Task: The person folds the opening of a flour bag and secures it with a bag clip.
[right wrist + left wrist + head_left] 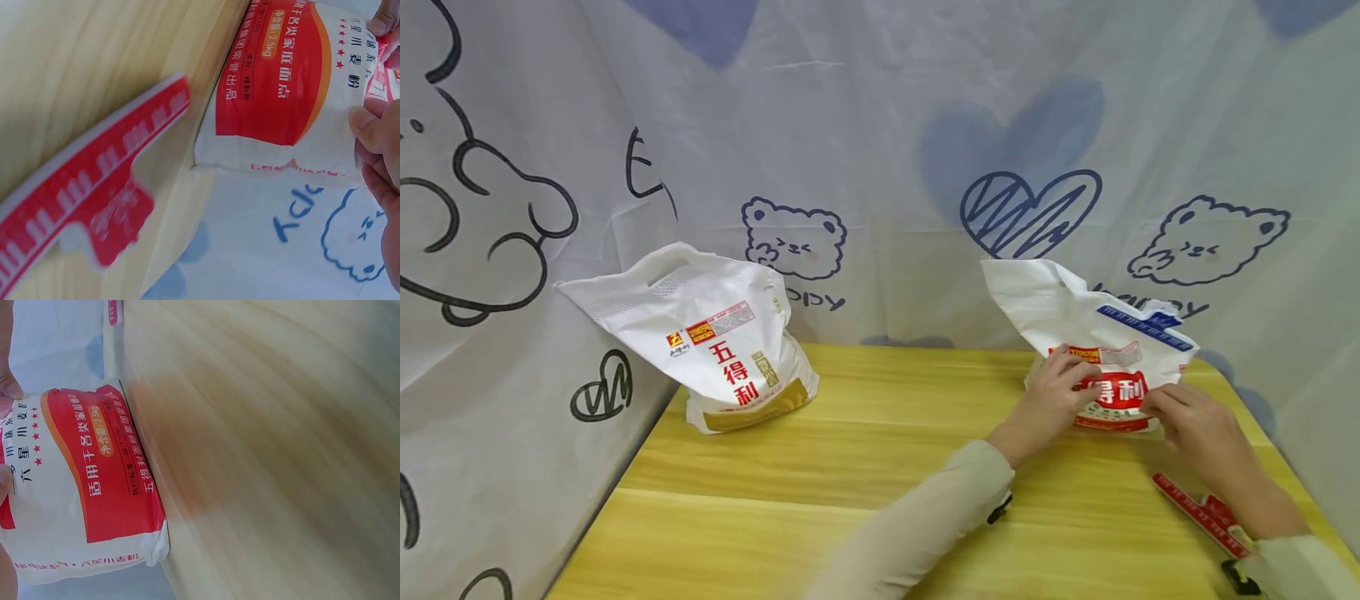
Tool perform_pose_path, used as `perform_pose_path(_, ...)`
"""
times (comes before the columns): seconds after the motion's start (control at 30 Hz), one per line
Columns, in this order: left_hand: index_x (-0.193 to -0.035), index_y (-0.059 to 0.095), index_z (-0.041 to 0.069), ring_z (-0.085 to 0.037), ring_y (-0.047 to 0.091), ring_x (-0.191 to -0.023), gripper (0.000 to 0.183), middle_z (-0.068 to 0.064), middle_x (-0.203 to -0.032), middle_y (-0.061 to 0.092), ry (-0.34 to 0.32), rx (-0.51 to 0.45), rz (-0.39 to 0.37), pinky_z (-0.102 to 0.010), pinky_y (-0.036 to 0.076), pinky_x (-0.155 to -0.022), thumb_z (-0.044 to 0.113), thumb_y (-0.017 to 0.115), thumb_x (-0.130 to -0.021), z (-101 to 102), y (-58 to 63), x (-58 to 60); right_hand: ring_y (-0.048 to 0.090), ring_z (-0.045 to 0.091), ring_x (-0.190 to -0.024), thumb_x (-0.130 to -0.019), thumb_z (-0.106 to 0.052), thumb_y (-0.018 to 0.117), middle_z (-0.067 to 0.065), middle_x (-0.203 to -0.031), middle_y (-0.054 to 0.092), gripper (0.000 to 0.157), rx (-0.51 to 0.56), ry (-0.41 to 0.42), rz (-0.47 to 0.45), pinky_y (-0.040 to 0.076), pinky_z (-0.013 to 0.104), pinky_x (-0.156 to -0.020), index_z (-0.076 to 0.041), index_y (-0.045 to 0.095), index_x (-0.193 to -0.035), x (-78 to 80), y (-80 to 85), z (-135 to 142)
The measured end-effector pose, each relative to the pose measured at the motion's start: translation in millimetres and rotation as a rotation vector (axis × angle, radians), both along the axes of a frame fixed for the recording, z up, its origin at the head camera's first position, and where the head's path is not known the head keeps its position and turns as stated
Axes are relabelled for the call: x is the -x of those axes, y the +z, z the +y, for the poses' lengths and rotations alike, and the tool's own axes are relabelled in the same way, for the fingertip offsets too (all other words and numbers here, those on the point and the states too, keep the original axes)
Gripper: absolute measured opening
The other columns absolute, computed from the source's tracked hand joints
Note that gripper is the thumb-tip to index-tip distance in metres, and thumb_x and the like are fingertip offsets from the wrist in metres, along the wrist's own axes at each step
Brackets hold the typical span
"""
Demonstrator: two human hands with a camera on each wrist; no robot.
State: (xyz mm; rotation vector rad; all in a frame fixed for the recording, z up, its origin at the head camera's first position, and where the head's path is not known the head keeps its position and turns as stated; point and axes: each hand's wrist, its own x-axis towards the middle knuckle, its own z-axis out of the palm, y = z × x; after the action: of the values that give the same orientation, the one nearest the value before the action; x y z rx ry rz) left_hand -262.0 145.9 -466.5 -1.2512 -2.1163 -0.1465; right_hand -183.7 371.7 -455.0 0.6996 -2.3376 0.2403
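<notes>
A white and red flour bag (1120, 408) stands at the table's right back, its top leaning left. My left hand (1060, 396) holds the bag's front at the left, with its fingers on the printed face. At the opposite side, my right hand (1198, 425) pinches the bag; its thumb (369, 128) shows in the right wrist view. A blue sealing clip (1150, 325) with white lettering lies across the upper part of the bag. A red sealing clip (1202, 512) rests on the table below my right hand. Some fingertips are hidden.
Another white flour bag (752, 358), with a gold base band, stands at the left of the wooden table (820, 492), its top also folded leftward. A printed cloth (887, 167) with hearts and bears hangs behind and at the sides.
</notes>
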Motion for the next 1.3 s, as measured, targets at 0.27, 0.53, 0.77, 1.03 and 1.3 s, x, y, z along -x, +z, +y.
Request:
perform_pose_path(0.27,-0.120,0.077,0.031,-0.018,0.049,-0.131,0.026,0.005,-0.136,0.061,0.046,0.058,0.027,-0.044,0.015,-0.126,0.018,0.063,-0.103,22.7,-2.6,-6.2,0.064,0.028,-0.075,-0.061,0.016,0.074,0.008,-0.089,0.071,0.038,0.004,-0.001,0.034,0.050,0.037,-0.064,-0.011,0.066,-0.086,-4.9,-1.3,19.3)
perform_pose_path(0.53,-0.120,0.077,0.031,-0.016,0.049,-0.130,0.026,0.007,-0.134,0.061,0.070,0.056,0.006,-0.044,0.015,-0.126,0.018,0.062,-0.103,33.0,-2.4,-11.0,0.064,0.027,-0.077,-0.062,0.015,0.075,0.009,-0.091,0.072,0.036,0.029,0.016,0.046,0.049,0.033,-0.066,-0.009,0.068,-0.087,-3.7,-7.7,30.6)
perform_pose_path(0.77,-0.120,0.076,0.032,-0.016,0.049,-0.130,0.026,0.007,-0.135,0.061,0.079,0.063,0.022,-0.043,0.015,-0.126,0.019,0.061,-0.103,38.7,-2.6,-9.4,0.064,0.030,-0.076,-0.076,0.007,0.069,0.012,-0.089,0.071,0.018,0.037,0.035,0.053,0.047,0.038,-0.068,-0.006,0.068,-0.088,-1.7,-6.3,33.8)
perform_pose_path(1.03,-0.125,0.074,0.034,-0.013,0.048,-0.131,0.027,0.009,-0.136,0.060,0.125,0.131,-0.053,-0.035,0.016,-0.125,0.024,0.058,-0.106,43.6,6.0,-9.6,0.063,0.029,-0.079,-0.108,-0.025,0.044,0.012,-0.090,0.071,0.038,0.063,0.049,0.062,0.044,0.032,-0.074,-0.005,0.068,-0.087,2.2,-3.3,35.4)
perform_pose_path(1.3,-0.130,0.070,0.034,-0.011,0.047,-0.131,0.029,0.009,-0.138,0.058,0.095,0.174,-0.052,-0.031,0.028,-0.116,0.028,0.059,-0.104,38.0,10.5,-21.9,0.062,0.031,-0.076,-0.062,0.019,0.083,0.013,-0.086,0.069,0.035,0.070,-0.050,0.030,0.046,0.035,-0.070,-0.004,0.067,-0.083,-3.4,3.0,30.1)
